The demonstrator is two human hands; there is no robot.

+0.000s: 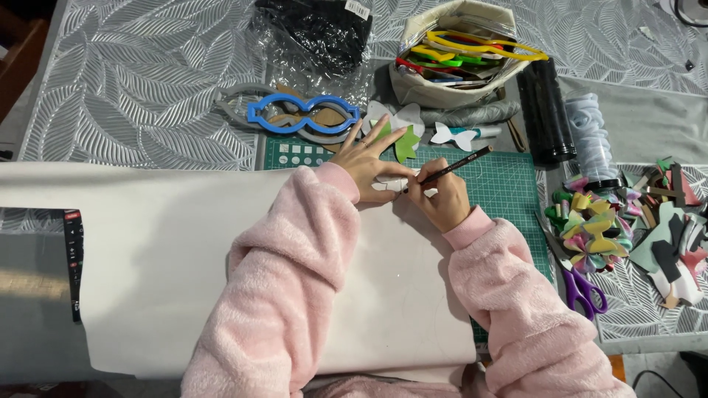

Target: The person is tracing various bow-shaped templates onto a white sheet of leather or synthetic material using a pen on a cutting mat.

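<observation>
My left hand (371, 158) lies flat with fingers spread, pressing a small white bow-shaped template (385, 185) onto a large cream sheet of material (162, 250). My right hand (442, 195) grips a black pencil (459, 163), its tip touching the sheet at the template's edge. Both arms wear fluffy pink sleeves. The sheet covers most of a green cutting mat (501, 184). The template is largely hidden under my fingers.
Blue and grey bow templates (302, 114) lie beyond my left hand, with white and green cut shapes (404, 129). A cream pouch of coloured templates (457, 55), a black roll (546, 110), finished bows (594, 228), purple-handled scissors (579, 284) and scraps (675, 243) sit on the right.
</observation>
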